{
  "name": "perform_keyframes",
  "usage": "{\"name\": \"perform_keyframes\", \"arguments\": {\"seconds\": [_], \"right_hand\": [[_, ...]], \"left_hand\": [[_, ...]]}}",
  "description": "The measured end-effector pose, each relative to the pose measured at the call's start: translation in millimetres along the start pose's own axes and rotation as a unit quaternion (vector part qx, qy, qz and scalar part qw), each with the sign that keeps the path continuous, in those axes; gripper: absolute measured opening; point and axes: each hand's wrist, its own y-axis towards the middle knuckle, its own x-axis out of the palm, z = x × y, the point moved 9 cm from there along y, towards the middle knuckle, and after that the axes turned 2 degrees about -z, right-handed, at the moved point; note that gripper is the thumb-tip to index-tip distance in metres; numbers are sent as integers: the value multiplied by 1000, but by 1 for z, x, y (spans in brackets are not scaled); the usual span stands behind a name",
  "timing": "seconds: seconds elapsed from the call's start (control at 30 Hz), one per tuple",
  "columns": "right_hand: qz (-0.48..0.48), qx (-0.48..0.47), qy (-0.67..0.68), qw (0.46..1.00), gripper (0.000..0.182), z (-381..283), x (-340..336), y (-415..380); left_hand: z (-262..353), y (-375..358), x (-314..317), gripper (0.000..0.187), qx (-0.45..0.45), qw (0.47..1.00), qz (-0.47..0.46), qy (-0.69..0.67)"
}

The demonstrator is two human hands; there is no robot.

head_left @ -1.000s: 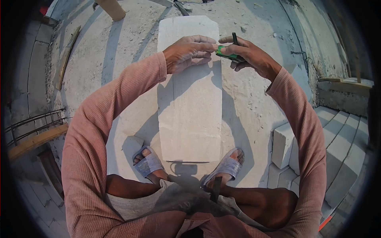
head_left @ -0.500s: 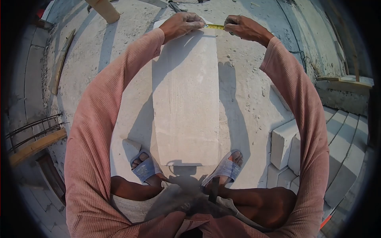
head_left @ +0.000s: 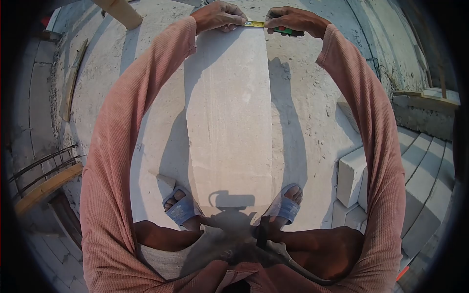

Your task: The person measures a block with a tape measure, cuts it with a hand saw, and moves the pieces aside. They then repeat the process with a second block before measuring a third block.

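A long pale block (head_left: 229,117) lies lengthwise on the ground in front of me, between my feet. At its far end, my left hand (head_left: 222,17) pinches the end of the yellow blade of a tape measure (head_left: 254,24). My right hand (head_left: 295,20) is closed around the tape near its green and black case, which shows under the fingers. The short stretch of blade between my hands runs across the block's far end, toward its right edge. I cannot make out the markings on the blade.
Several pale blocks (head_left: 351,177) are stacked at the right. A wooden post (head_left: 122,12) stands at the upper left, with a wooden strip (head_left: 75,80) on the ground below it. Steel bars (head_left: 41,163) and a plank (head_left: 49,189) lie at the left. Sandals are on my feet.
Both hands have shifted a little up and left in view. The stretch of blade between them looks slightly shorter, and the tape's green and black case now shows under my right hand.
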Motion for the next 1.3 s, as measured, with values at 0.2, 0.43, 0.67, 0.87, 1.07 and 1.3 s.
{"name": "perform_keyframes", "arguments": {"seconds": [0.2,0.43,0.67,0.87,1.07,1.3], "right_hand": [[-17,-5,-32,999,34,4,5,10],[-25,-7,-24,999,32,-2,3,6],[-38,-2,-17,999,32,-3,6,5],[-56,8,-9,998,32,2,16,3],[-67,13,-3,998,32,3,21,4],[-73,18,1,997,32,5,23,3]], "left_hand": [[-7,2,-2,32,26,1000,4,0],[-16,7,1,37,-7,999,31,19],[-12,10,3,40,-14,1000,-1,18],[-1,-7,9,40,-23,999,-6,31],[-4,1,15,41,-37,998,-17,47],[-4,-4,17,41,-51,997,-22,48]]}}
